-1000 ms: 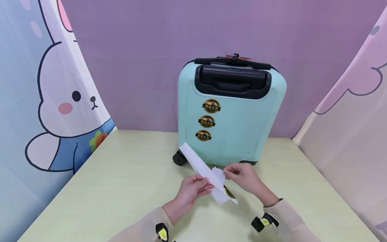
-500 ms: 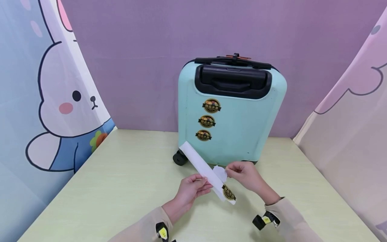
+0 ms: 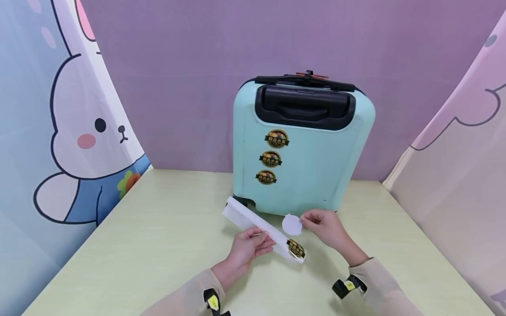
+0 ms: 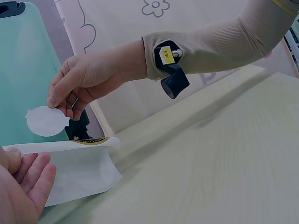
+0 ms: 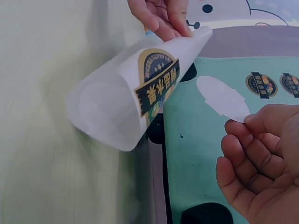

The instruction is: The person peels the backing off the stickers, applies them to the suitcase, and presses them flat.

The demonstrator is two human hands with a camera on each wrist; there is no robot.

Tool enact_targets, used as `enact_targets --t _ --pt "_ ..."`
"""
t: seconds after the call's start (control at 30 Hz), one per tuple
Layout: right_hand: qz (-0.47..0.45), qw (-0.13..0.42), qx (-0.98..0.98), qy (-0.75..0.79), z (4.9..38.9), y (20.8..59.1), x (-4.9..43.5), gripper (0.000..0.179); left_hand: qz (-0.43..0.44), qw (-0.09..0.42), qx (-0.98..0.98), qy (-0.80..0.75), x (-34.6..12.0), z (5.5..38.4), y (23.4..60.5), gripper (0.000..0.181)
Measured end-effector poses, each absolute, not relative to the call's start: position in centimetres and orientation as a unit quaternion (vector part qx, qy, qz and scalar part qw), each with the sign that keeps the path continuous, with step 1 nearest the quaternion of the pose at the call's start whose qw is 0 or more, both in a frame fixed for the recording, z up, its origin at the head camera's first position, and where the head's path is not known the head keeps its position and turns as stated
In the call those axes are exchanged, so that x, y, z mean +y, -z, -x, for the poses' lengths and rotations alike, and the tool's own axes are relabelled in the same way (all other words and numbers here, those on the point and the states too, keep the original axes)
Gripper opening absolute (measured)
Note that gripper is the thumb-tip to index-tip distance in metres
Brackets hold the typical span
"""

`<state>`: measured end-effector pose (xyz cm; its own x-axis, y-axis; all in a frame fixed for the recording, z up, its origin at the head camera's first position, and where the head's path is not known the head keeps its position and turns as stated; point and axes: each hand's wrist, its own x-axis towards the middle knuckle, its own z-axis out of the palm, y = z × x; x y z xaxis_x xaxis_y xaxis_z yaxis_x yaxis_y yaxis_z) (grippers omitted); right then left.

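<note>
Between thumb and fingers, my left hand [image 3: 250, 249] pinches a curled white sticker sheet [image 3: 256, 220]. One black and gold sticker [image 5: 158, 81] is on the sheet near its right end. My right hand [image 3: 324, 226] pinches the edge of a round peeled sticker [image 3: 292, 225], its plain white back showing in the head view. The peeled sticker is apart from the sheet, just above its right part. Behind both hands a mint green suitcase [image 3: 308, 166] stands upright. Down its left side run three matching stickers [image 3: 270, 159] in a column.
The pale wood-look table [image 3: 166, 263] lies under the hands. A purple cloth backdrop [image 3: 178, 87] hangs behind the suitcase, with printed cartoon curtains [image 3: 79, 109] at the sides. The suitcase's black handle recess [image 3: 306, 107] faces forward.
The right hand has moved slightly right, and the round sticker has come away from the sheet. The sheet's far end has dropped from in front of the suitcase wheel, and the sheet's printed sticker shows more.
</note>
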<state>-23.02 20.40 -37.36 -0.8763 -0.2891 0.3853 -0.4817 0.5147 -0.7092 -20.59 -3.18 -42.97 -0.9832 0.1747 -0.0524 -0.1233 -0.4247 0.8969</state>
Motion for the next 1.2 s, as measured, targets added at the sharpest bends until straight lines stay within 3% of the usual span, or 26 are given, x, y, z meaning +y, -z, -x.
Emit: enact_targets --t 0.7,1.2 --pt "-0.209 0.104 -0.863 -0.447 22.9 37.2 20.5 0.005 0.004 0.093 0.534 -0.841 -3.3 20.9 43.6 0.007" --pt "-0.199 0.111 -0.866 -0.446 23.1 37.5 20.4 0.005 0.021 0.102 0.531 -0.841 -3.2 21.0 44.1 0.02"
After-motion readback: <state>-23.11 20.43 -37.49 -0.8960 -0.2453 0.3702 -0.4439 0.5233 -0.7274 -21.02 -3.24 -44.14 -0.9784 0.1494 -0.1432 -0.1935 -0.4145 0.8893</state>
